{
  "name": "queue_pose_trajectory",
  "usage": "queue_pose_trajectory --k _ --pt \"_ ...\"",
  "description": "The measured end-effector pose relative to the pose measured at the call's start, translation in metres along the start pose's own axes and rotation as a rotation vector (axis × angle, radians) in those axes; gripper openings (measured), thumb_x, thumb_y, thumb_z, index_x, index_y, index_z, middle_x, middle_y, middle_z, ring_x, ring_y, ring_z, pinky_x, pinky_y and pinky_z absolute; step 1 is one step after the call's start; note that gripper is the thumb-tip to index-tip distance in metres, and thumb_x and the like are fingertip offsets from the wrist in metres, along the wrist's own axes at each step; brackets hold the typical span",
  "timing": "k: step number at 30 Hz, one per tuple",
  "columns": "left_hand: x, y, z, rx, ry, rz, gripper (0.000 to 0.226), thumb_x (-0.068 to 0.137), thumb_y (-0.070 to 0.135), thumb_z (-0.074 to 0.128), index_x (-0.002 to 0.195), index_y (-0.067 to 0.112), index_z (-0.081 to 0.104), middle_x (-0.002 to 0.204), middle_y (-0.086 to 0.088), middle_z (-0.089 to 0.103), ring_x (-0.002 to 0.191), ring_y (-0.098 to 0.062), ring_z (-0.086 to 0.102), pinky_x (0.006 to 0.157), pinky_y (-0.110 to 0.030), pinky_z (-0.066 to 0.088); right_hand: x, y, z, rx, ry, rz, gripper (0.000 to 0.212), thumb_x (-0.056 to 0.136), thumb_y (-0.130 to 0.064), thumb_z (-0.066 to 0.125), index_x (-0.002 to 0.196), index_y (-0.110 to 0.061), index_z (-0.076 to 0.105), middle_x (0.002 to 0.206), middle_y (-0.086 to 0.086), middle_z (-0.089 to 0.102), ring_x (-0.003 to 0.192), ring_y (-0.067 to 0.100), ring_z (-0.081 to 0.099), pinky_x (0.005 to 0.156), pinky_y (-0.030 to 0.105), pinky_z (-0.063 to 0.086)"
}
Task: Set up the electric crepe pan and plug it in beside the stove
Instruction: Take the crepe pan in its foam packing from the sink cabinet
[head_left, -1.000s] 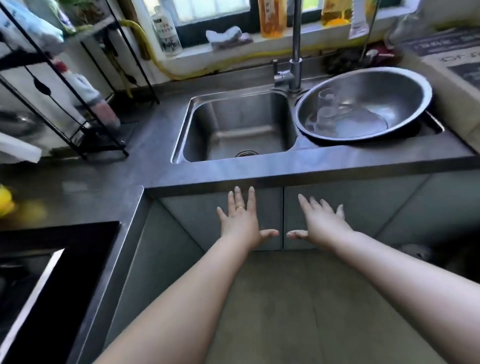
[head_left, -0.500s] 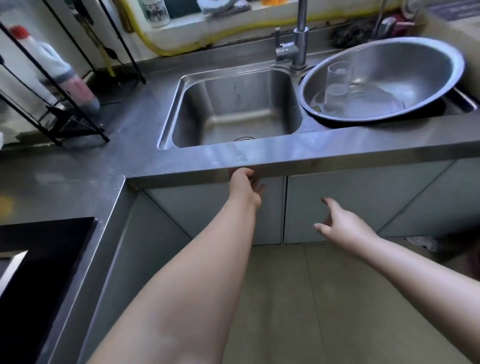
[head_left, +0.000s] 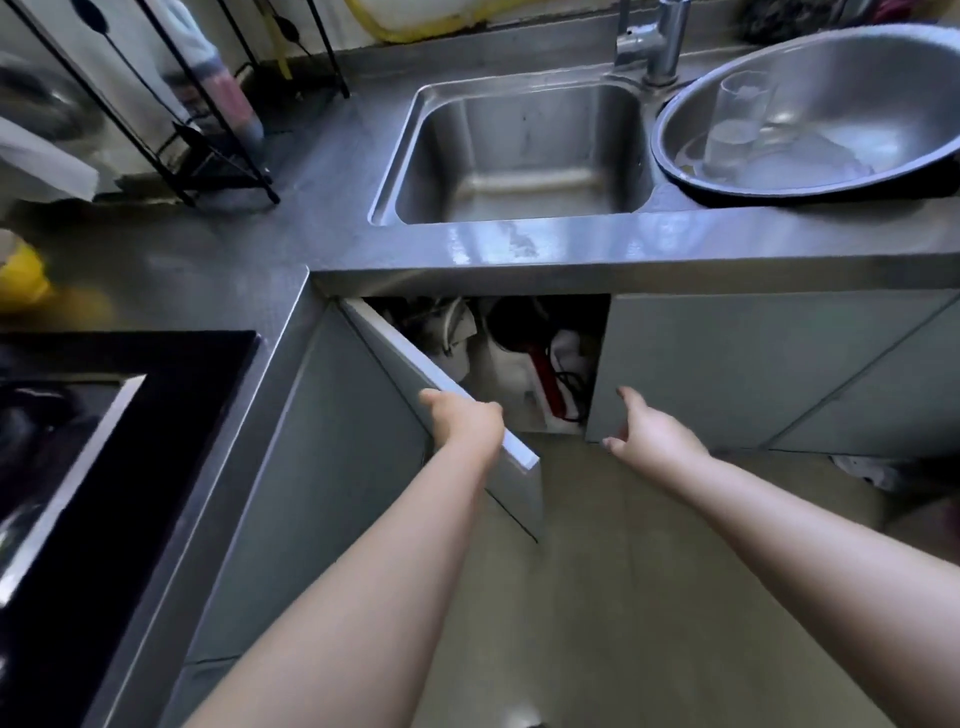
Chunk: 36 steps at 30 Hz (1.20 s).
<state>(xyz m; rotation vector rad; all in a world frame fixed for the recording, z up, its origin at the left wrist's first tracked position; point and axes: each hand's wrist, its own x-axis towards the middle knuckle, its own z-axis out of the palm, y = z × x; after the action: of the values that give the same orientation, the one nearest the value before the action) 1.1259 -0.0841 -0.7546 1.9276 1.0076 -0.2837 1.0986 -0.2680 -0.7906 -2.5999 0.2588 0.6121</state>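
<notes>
My left hand (head_left: 465, 422) grips the top edge of the left cabinet door (head_left: 511, 470) under the sink, and the door stands swung out toward me. Inside the open cabinet I see a dark round pan-like object (head_left: 517, 323) with a red handle (head_left: 545, 376) and a black cord (head_left: 571, 387), among white bags. I cannot tell whether it is the crepe pan. My right hand (head_left: 652, 434) hovers with fingers spread in front of the shut right door (head_left: 727, 364), holding nothing. The black stove (head_left: 93, 467) lies at the lower left.
A steel sink (head_left: 519, 150) sits above the cabinet, with a faucet (head_left: 660, 47) behind it. A large steel basin (head_left: 810, 104) holding a glass (head_left: 737, 124) fills the right bowl. A black wire rack (head_left: 208, 156) and a yellow object (head_left: 21, 275) stand on the grey counter at left.
My left hand has pulled the left cabinet door open, showing the things inside. My right hand has stayed low by the right door. The view has dropped closer to the cabinet.
</notes>
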Motion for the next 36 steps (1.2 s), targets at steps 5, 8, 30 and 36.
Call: queue_pose_trajectory --k 5,8,30,36 --pt "-0.002 -0.038 -0.04 0.862 0.192 0.353 0.089 0.088 0.006 0.056 0.156 0.022 0.001 0.16 -0.013 0.008 0.133 -0.032 0.034 0.101 -0.038 0.039 -0.022 -0.026 0.033 -0.164 -0.08 -0.105 0.075 0.092 -0.037 0.056 0.152 -0.019 0.015 0.141 0.012 0.051 0.126 0.034 0.049 0.101 0.043 0.043" --pt "0.005 -0.069 -0.066 1.211 0.174 0.454 0.076 0.087 0.005 0.055 0.154 0.015 0.019 0.163 -0.012 -0.013 0.141 -0.036 0.019 0.109 -0.036 0.033 -0.029 -0.036 0.05 -0.206 -0.119 -0.143 0.076 0.091 -0.037 0.056 0.151 -0.019 0.014 0.136 0.013 0.053 0.123 0.034 0.05 0.099 0.043 0.042" --pt "0.07 -0.105 -0.029 1.358 -0.003 0.45 0.078 0.093 0.029 0.049 0.157 0.017 0.007 0.161 -0.02 0.018 0.149 -0.036 0.015 0.122 -0.047 0.009 0.04 -0.039 0.11 -0.257 -0.224 -0.22 0.045 0.089 -0.025 0.051 0.133 -0.019 0.053 0.137 0.011 0.047 0.124 0.031 0.047 0.101 0.035 0.043" --pt "0.149 -0.096 0.087 1.022 -0.235 0.456 0.074 0.098 0.04 0.042 0.157 0.019 0.001 0.16 -0.016 0.023 0.147 -0.035 0.021 0.119 -0.045 0.023 0.152 -0.014 0.148 -0.251 -0.176 -0.196 0.046 0.092 -0.03 0.052 0.136 -0.017 0.049 0.139 0.015 0.041 0.125 0.032 0.046 0.102 0.034 0.044"
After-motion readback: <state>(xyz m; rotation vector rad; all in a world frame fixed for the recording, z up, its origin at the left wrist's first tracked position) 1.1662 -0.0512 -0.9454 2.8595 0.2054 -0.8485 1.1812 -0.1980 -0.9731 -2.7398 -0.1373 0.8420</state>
